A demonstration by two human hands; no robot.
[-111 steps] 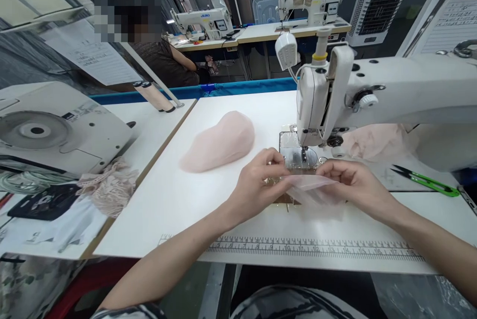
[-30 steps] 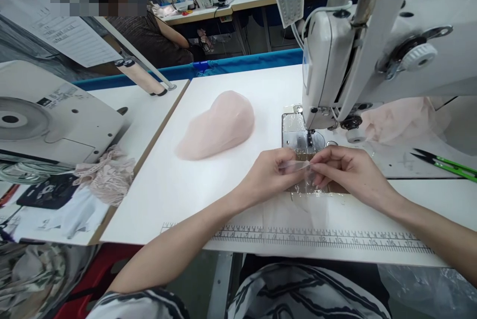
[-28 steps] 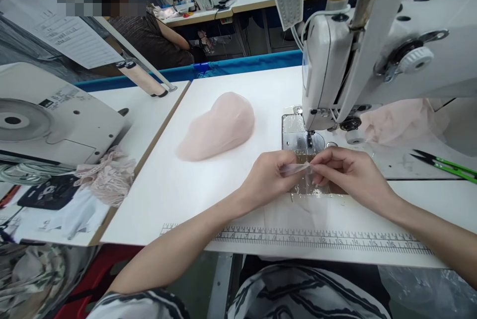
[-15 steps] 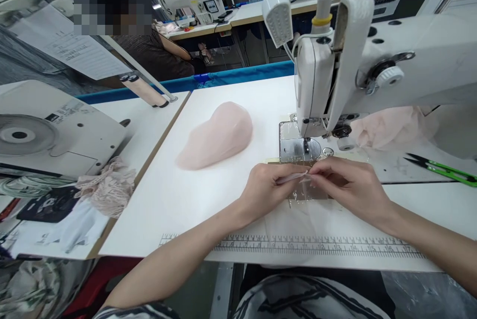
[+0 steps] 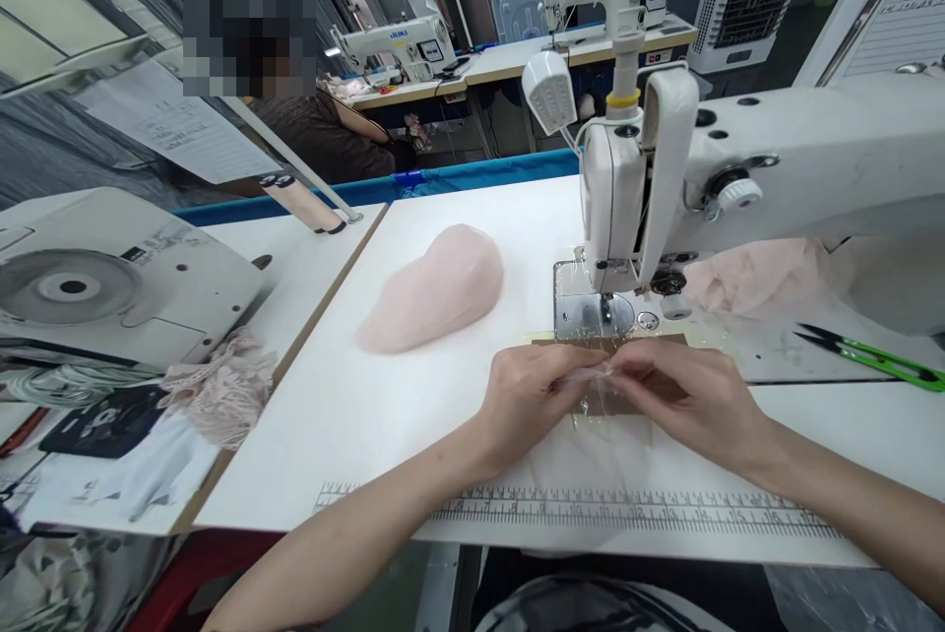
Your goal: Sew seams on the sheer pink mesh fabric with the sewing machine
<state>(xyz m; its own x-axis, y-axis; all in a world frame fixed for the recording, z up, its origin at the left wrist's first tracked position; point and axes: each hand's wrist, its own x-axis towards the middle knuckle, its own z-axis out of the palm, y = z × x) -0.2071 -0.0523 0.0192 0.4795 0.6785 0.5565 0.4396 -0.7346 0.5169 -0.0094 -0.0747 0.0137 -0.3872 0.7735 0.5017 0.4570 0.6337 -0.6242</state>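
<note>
My left hand [image 5: 528, 396] and my right hand [image 5: 683, 396] meet just in front of the sewing machine's needle plate [image 5: 580, 305]. Both are closed, pinching a thin, pale, sheer piece of fabric [image 5: 591, 374] between thumbs and fingertips. Part of that fabric hangs down toward the table, and its edges are hard to make out. Directly behind my hands stands the white sewing machine [image 5: 616, 199], its presser foot above the plate. A pale pink, rounded fabric piece [image 5: 443, 292] lies flat on the table to the left of my hands.
Green-handled thread snips [image 5: 878, 356] lie at the right. Pink fabric [image 5: 760, 276] is bunched under the machine arm. A printed ruler [image 5: 546, 508] runs along the front edge. Yarn-like scraps [image 5: 228, 386] and another machine [image 5: 110, 278] stand left. A person [image 5: 317, 135] sits beyond.
The head view has tilted up slightly, so the scene sits lower. Both hands keep their pinch on the sheer fabric, with small finger shifts. The pink piece has stayed put.
</note>
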